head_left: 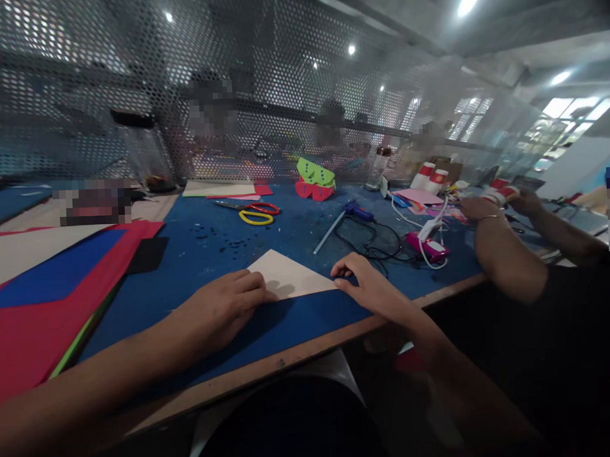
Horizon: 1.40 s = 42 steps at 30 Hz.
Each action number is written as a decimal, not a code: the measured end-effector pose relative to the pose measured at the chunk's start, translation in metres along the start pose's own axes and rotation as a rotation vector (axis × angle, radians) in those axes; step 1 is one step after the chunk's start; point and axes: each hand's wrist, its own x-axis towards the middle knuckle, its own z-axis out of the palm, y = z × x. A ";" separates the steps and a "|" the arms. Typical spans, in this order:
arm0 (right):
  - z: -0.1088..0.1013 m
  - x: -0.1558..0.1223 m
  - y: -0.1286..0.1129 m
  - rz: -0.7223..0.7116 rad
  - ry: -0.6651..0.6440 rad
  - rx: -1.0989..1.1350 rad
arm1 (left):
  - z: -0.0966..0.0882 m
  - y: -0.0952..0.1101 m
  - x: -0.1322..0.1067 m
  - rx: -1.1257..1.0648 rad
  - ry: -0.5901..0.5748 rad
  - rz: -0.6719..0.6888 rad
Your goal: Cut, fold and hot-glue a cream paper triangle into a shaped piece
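Observation:
A cream sheet of paper (291,274), folded into a triangle, lies flat on the blue tabletop (210,235) with its point facing away from me. My left hand (232,299) rests on its left corner, fingers curled over the edge and pressed down. At the right corner, my right hand (359,278) has its thumb and fingertips on or just at the paper, the other fingers bent. Whether that hand pinches the corner between its fingers is hard to make out. Beyond the triangle lie scissors (254,211) with one red and one yellow handle.
Coloured sheets (62,317) cover the left side. A blue glue gun (357,211) with its stick and black cable lies ahead right, near a pink device (428,247). A green and red paper piece (316,179) stands behind. At right a co-worker's arms (506,248) reach over the table.

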 end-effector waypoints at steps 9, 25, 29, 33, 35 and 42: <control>-0.008 -0.003 -0.005 0.016 -0.036 0.036 | 0.001 -0.002 -0.001 0.033 -0.045 -0.016; 0.040 0.025 -0.078 -0.103 -0.040 -0.071 | -0.002 0.003 0.003 0.116 -0.029 0.051; 0.050 0.028 -0.076 -0.092 -0.063 -0.101 | -0.002 0.004 0.004 0.116 -0.017 0.048; 0.052 0.026 -0.075 -0.089 -0.057 -0.098 | -0.003 0.005 0.004 0.087 -0.015 0.026; 0.051 0.026 -0.075 -0.085 -0.058 -0.094 | -0.003 0.003 0.004 0.076 -0.016 0.022; 0.052 0.025 -0.075 -0.103 -0.059 -0.103 | -0.004 -0.002 0.003 0.045 -0.011 0.058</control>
